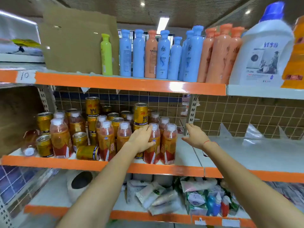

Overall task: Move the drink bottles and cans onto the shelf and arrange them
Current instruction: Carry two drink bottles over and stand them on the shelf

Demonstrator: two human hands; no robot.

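Gripping a white-capped drink bottle (153,142) at the front right of the middle shelf (184,168), the left hand (142,139) has its fingers wrapped around the bottle's upper body. Right hand (195,134) hovers just right of the bottle group, fingers released and spread, holding nothing. More bottles and gold cans (140,113) crowd the shelf's left part, some cans stacked, one can (88,153) lying on its side near the front edge.
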